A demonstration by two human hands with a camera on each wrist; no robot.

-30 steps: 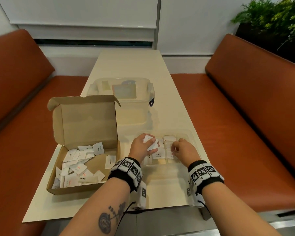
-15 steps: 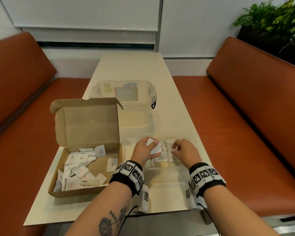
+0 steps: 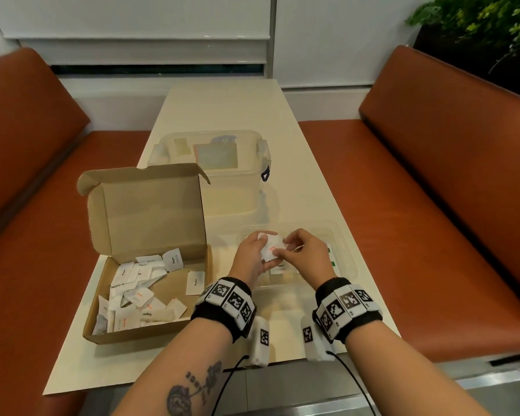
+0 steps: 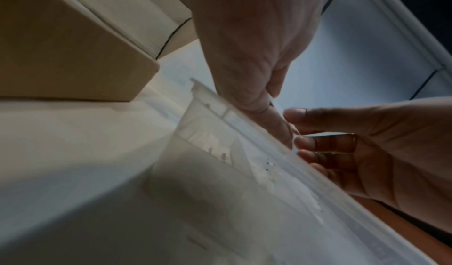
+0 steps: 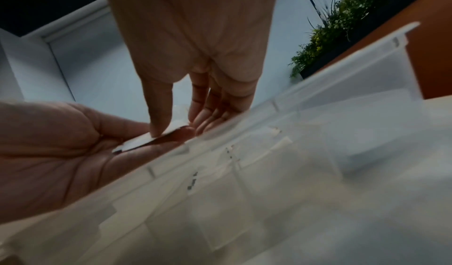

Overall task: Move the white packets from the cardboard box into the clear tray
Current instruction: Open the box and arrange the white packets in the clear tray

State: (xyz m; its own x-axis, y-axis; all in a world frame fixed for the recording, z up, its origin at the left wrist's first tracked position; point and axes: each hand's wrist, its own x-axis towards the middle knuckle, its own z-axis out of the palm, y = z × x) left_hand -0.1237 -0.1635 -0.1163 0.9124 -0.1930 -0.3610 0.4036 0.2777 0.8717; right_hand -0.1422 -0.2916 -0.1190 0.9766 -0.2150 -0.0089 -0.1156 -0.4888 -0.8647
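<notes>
An open cardboard box (image 3: 150, 295) at the left holds several loose white packets (image 3: 138, 291). The clear tray (image 3: 347, 259) lies to its right with a few packets in its compartments. Above the tray my left hand (image 3: 260, 250) holds a white packet (image 3: 271, 249) on its fingers. My right hand (image 3: 285, 250) pinches the same packet from the right. In the right wrist view my right thumb (image 5: 159, 114) presses on the packet (image 5: 156, 137), which lies on my left hand (image 5: 61, 143). The left wrist view shows both hands meeting over the tray rim (image 4: 244, 122).
A lidded clear plastic container (image 3: 213, 163) stands behind the box and tray. The box's lid (image 3: 150, 211) stands upright at its far side. Orange benches (image 3: 433, 205) flank the narrow table (image 3: 222, 106); a plant (image 3: 478, 22) is at the far right.
My right hand has moved left from the tray's compartments to the packet in my left hand and now pinches it. The left hand has stayed over the tray's left part.
</notes>
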